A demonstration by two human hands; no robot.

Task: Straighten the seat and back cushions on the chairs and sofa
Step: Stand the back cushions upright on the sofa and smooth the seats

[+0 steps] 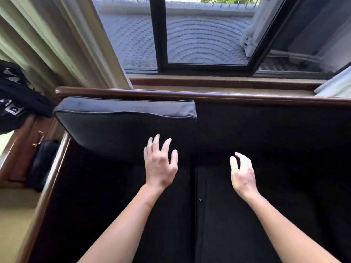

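Observation:
A dark grey back cushion [121, 126] with piped edges leans upright against the left half of the sofa's wooden back rail [209, 96]. Below lie two black seat cushions, the left one [91, 196] and the right one [284, 205], with a seam between them. My left hand [160, 164] hovers open, fingers spread, just at the back cushion's lower right corner. My right hand [242, 173] hangs open over the right seat cushion, fingers loosely curled, holding nothing. The right half of the sofa back shows no cushion; it is very dark there.
The sofa's curved wooden arm [51, 179] runs down the left side. Beyond it stands a wooden drawer unit [28, 141] with a black bag [13, 103] on top. Beige curtains [57, 44] hang at the left. A dark-framed window [205, 35] sits directly behind the sofa.

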